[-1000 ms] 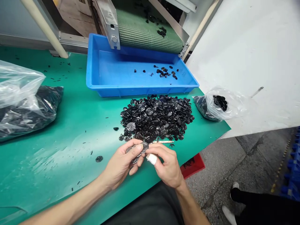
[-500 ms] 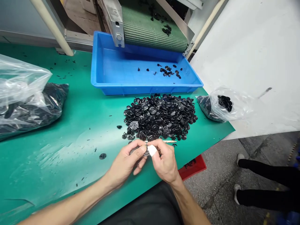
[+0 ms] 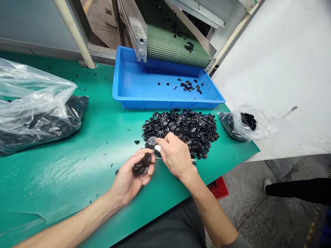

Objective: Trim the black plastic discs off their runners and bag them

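Observation:
A heap of small black round plastic parts point(image 3: 186, 129) lies on the green table point(image 3: 77, 155) in front of a blue tray point(image 3: 144, 93). My left hand point(image 3: 129, 177) is cupped around a small stack of these black discs point(image 3: 141, 164), just left of the heap. My right hand point(image 3: 174, 155), with white tape on one fingertip, reaches into the near left edge of the heap. Its fingers are bent down onto the parts beside a round disc point(image 3: 152, 141); whether they grip one is hidden. A thin stick point(image 3: 193, 160) lies under that hand.
The blue tray holds a few black parts under the end of a green conveyor belt point(image 3: 176, 51). A large clear bag of black parts point(image 3: 36, 113) lies at the left, a smaller bag point(image 3: 240, 122) at the right. A red bin point(image 3: 218, 187) sits under the table edge. Another person's leg point(image 3: 297, 191) is at the right.
My hands have come apart. The right hand moved forward from the left hand to the heap. The left hand now holds the stacked discs alone. The view shifted left.

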Motion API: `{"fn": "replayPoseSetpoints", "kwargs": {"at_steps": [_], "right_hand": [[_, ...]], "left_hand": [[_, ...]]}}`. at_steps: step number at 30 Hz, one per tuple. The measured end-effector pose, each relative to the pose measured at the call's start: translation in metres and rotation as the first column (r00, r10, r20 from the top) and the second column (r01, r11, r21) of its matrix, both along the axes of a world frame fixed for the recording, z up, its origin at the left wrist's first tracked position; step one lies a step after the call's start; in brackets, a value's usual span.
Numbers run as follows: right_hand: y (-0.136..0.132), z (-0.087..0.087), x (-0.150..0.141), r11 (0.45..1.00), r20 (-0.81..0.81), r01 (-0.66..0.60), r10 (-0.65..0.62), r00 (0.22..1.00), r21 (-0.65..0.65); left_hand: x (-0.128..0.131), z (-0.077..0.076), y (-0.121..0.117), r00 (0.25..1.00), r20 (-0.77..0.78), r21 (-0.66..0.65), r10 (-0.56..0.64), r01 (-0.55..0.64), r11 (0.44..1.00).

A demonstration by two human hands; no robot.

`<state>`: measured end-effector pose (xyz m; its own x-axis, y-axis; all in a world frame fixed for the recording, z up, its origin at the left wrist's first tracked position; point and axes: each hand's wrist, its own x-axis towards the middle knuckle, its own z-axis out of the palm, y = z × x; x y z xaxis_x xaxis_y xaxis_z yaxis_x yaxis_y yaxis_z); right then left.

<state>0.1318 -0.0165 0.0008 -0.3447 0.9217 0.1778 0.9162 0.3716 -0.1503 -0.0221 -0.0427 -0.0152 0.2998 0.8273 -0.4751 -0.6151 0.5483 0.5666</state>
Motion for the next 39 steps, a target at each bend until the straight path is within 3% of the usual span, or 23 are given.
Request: {"fn": "replayPoseSetpoints", "kwargs": {"at_steps": [3, 6, 12, 17, 22, 30, 35, 39], "right_hand": [[0.013, -0.003, -0.013, 0.999, 0.12, -0.053, 0.054, 0.991, -0.011], [0.014, -0.005, -0.014, 0.998, 0.137, -0.056, 0.053, 0.989, 0.02], [-0.008, -0.004, 0.013, 0.987, -0.143, -0.017, 0.04, 0.989, 0.157], [-0.038, -0.003, 0.026, 0.99, -0.331, -0.062, 0.102, 0.938, 0.128], [-0.056, -0.007, 0.021, 0.982, -0.378, -0.161, 0.186, 0.907, 0.097], [-0.059, -0.021, 0.025, 0.99, -0.628, -0.137, 0.088, 0.773, -0.03], [-0.063, -0.029, 0.02, 0.988, -0.641, -0.141, 0.065, 0.765, -0.068], [-0.061, -0.038, 0.019, 0.989, -0.701, -0.083, -0.025, 0.712, -0.12]], "left_hand": [[-0.003, 0.002, 0.001, 1.0, 0.027, 0.007, 0.004, -0.004, 1.0], [-0.006, -0.001, 0.002, 0.999, 0.042, 0.023, 0.002, -0.003, 1.0], [-0.012, -0.008, 0.006, 0.998, -0.005, 0.037, -0.057, 0.057, 0.998], [-0.005, -0.003, 0.008, 0.958, -0.178, -0.004, -0.224, 0.227, 0.974], [0.007, 0.0, 0.003, 0.88, -0.299, 0.09, -0.369, 0.41, 0.907], [0.009, -0.008, -0.005, 0.796, -0.471, 0.167, -0.381, 0.505, 0.847], [0.007, -0.011, -0.008, 0.739, -0.561, 0.209, -0.373, 0.562, 0.8], [0.01, -0.01, -0.011, 0.786, -0.513, 0.228, -0.345, 0.512, 0.828]]}}
